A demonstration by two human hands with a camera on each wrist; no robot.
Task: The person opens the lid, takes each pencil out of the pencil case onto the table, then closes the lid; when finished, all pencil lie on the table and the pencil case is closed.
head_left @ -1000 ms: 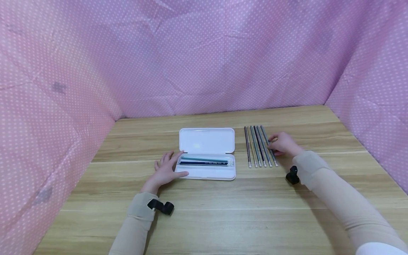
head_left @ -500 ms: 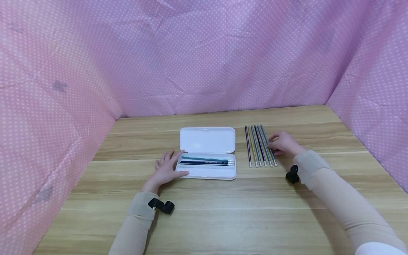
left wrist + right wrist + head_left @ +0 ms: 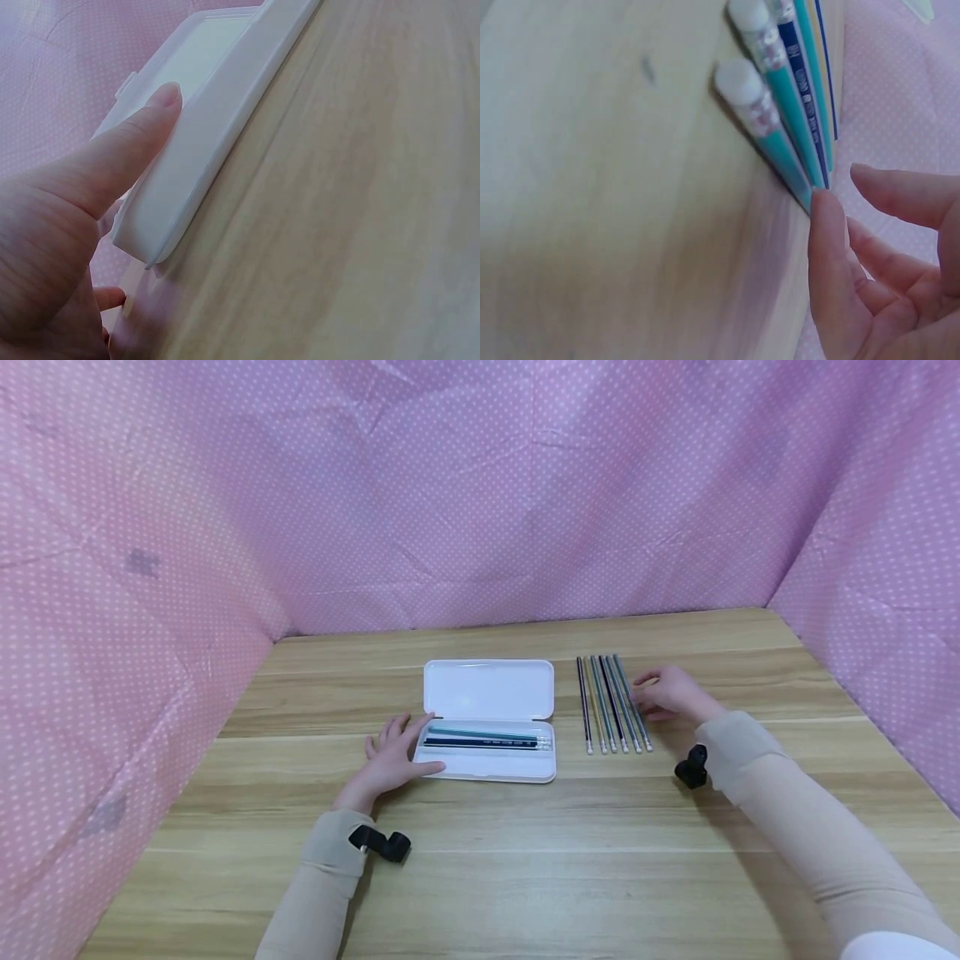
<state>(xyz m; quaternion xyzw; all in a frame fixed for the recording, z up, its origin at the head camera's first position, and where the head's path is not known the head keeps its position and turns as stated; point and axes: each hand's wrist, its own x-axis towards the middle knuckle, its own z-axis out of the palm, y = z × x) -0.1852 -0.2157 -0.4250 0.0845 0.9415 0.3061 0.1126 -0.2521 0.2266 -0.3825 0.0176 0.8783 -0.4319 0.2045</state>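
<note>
A white pencil case (image 3: 491, 770) lies with its lid (image 3: 489, 689) folded back; dark-blue and green pencils (image 3: 480, 739) rest inside. My left hand (image 3: 386, 764) spreads over the case's left end. In the left wrist view its straight thumb (image 3: 139, 139) lies on the front wall. To the right of the case, several pencils (image 3: 611, 706) lie side by side, eraser ends toward me. My right hand (image 3: 671, 693) is beside the rightmost green pencil (image 3: 780, 150). In the right wrist view its thumb and forefinger are apart, with nothing between them; one fingertip is by that pencil.
The wooden table (image 3: 517, 868) runs in front of both hands. Pink dotted cloth (image 3: 480, 510) hangs along the table's back and sides. A small black camera (image 3: 390, 846) sits on the left wrist, another camera (image 3: 692, 767) on the right.
My right hand has shifted slightly right, away from the pencil row. The left hand, the case and the pencils have stayed in place.
</note>
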